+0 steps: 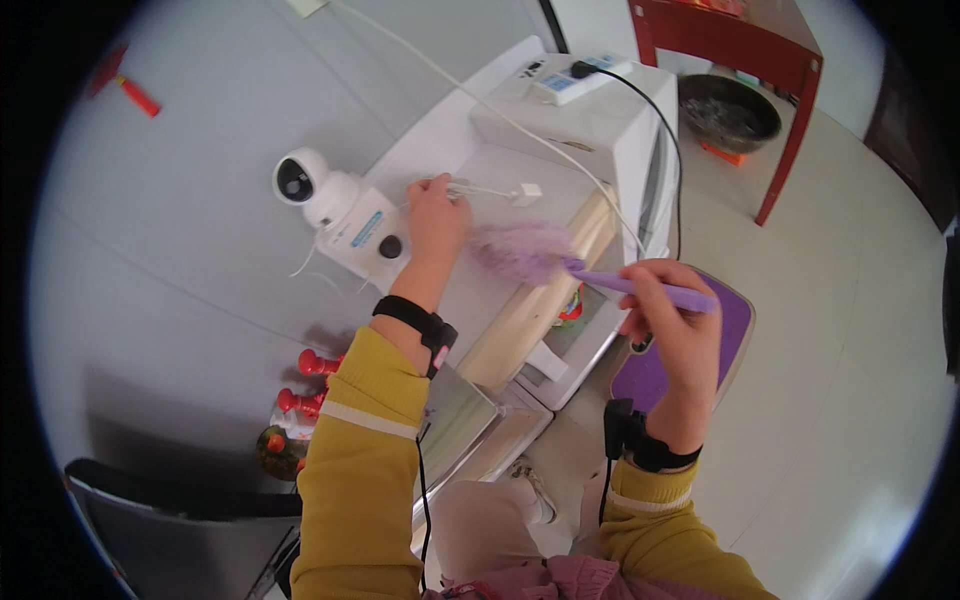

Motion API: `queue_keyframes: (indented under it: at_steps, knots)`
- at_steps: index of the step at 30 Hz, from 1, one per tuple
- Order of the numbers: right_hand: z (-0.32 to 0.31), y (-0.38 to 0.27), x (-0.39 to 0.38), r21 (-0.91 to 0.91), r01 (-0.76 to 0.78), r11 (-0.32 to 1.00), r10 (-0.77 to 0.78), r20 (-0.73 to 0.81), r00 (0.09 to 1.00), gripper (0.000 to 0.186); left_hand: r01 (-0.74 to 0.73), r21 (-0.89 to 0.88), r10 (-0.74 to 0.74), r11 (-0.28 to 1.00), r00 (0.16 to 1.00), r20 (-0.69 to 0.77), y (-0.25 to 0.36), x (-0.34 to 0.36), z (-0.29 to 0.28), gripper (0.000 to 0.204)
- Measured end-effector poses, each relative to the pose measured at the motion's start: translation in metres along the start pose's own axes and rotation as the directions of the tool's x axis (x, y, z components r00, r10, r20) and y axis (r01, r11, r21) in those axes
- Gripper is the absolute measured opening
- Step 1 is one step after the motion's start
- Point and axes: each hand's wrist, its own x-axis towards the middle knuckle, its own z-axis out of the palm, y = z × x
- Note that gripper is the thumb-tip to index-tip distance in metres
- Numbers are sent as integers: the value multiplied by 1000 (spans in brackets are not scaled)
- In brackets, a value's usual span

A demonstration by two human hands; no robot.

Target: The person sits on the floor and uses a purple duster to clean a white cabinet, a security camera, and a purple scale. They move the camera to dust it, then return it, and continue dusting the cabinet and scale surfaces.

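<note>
My left hand [436, 220] is closed on a thin white cable [484, 189] that runs to a small white block [526, 194] on the white cabinet top [535, 172]. Just left of it stands a white camera device [345, 222] with a round head and a black dial. My right hand [670, 320] grips the purple handle of a fluffy duster [518, 250]. The duster's head is over the cabinet surface beside its pale wooden front edge [480, 355], partly blurred.
A power strip [565, 85] with a black plug sits at the back. A red wooden table [785, 60] stands over a dark basin [725, 110]. A purple board [725, 360] lies right, a black chair [150, 500] lower left, red knobbed objects [305, 400] beside the cabinet.
</note>
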Motion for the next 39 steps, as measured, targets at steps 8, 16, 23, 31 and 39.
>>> queue_keyframes:
  at_steps: [8,16,23,31,39]
  knots:
    - [50,31,0,6,196,981,-193,-167,967,17,47,-99,-36,994,993,110,-15,-49,-53,57]
    - [63,57,15,-166,198,966,-220,-124,968,17,305,-643,-316,702,943,102,-6,-126,-94,56]
    - [30,20,5,-158,120,980,-150,-198,969,18,181,-574,-369,799,901,-230,-23,-187,-94,49]
    - [29,14,-10,-132,74,988,-66,67,996,26,302,-861,-546,409,837,34,-16,-227,-68,46]
    - [30,4,-22,-225,-18,974,49,132,990,28,331,-863,-567,381,822,64,-18,-228,-63,48]
